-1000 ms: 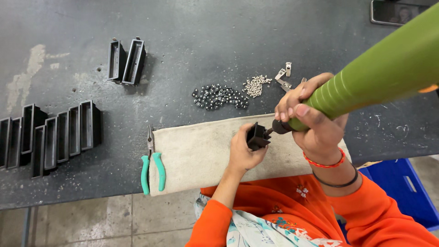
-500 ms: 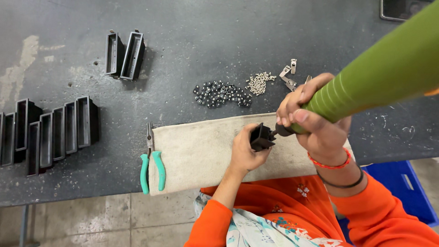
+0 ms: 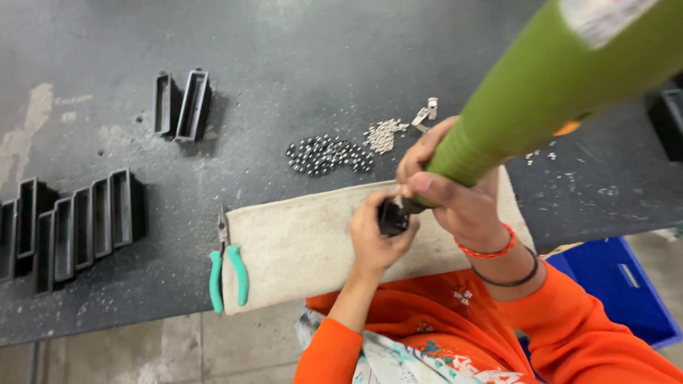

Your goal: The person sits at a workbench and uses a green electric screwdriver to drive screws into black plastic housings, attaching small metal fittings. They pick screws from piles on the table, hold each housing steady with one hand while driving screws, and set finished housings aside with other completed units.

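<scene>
My left hand [image 3: 377,238] grips a small black part [image 3: 392,215] over a beige cloth [image 3: 299,245] at the table's front edge. My right hand [image 3: 448,188] wraps the narrow end of a long green tool [image 3: 548,85] whose tip meets the black part. The tool slants up toward the top right corner. A pile of dark steel balls [image 3: 327,154] and a heap of small silvery pieces [image 3: 384,135] lie just beyond the cloth.
Green-handled pliers [image 3: 226,267] lie at the cloth's left end. Several black rectangular channels [image 3: 78,227] stand in a row at far left, two more [image 3: 183,105] further back. A blue crate [image 3: 619,284] sits below the dark table [image 3: 284,57] on the right.
The view has shifted slightly. Both hands stay together on the black part and the green tool, with little visible movement between them.
</scene>
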